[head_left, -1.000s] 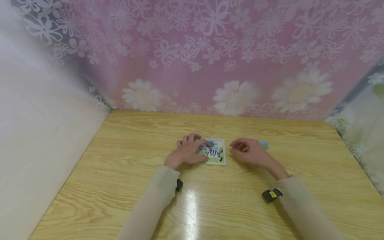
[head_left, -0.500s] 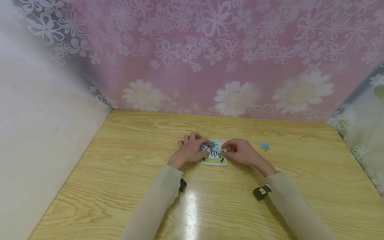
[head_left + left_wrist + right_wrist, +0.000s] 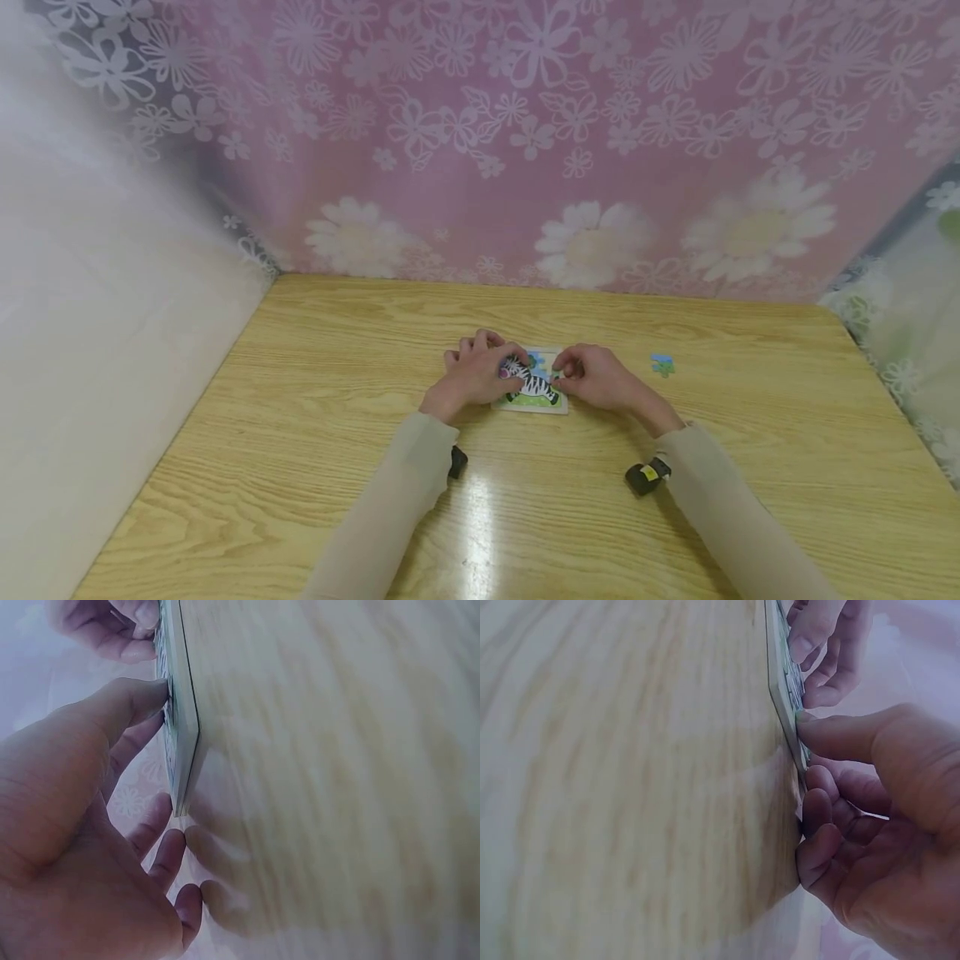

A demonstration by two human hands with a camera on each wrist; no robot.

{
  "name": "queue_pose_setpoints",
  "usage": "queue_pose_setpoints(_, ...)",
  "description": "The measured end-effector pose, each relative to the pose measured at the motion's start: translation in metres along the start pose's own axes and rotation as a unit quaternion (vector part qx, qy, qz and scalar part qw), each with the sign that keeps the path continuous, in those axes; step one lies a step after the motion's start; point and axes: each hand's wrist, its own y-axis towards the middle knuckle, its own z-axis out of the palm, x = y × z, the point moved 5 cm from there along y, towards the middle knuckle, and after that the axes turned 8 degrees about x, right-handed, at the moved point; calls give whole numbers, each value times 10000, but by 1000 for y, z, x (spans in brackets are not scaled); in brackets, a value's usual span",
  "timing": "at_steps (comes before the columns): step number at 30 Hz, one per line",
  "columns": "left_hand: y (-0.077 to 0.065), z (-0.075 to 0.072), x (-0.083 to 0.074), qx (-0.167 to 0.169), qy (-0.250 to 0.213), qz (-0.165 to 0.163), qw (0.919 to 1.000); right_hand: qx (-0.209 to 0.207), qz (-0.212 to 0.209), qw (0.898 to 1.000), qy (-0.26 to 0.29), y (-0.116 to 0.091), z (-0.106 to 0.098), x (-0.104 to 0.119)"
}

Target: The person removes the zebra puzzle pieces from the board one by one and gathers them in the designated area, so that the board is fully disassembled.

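A zebra jigsaw puzzle in a pale square tray (image 3: 551, 411) lies flat on the table. My left hand (image 3: 474, 377) rests over its left part, thumb and forefinger touching the picture, the other fingers spread beyond the edge onto the table. At the tray's right side my right hand (image 3: 596, 377) pinches a small green puzzle piece (image 3: 557, 377), mostly hidden by the fingertips. In the right wrist view the thumb (image 3: 840, 737) presses at the puzzle's surface. A cream patch of bare tray shows at the upper right of the picture. To the right lies a loose blue-and-green puzzle piece (image 3: 662, 364).
The wood-grain table (image 3: 337, 500) extends on all sides of the puzzle. A pink flowered curtain (image 3: 480, 167) hangs along the back edge, with pale cloth at the left and right. Both wrists wear small black cameras.
My right hand has moved left from beside the tray to the puzzle's right edge, bringing the piece onto it. The loose piece it partly covered now shows fully. My left hand has barely moved.
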Motion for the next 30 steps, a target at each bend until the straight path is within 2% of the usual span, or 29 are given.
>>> queue_pose_setpoints(9, -3, 0, -6, 28, 193, -24, 9998, 19, 95, 10000, 11, 2, 0, -1)
queue_pose_setpoints(16, -3, 3, -11, -54, 485, -260, 9985, -11, 106, 9999, 19, 2, 1, -1)
queue_pose_setpoints(30, -1, 7, -17, -112, 466, -623, 9969, -130, 122, 9998, 89, 1, 0, -3)
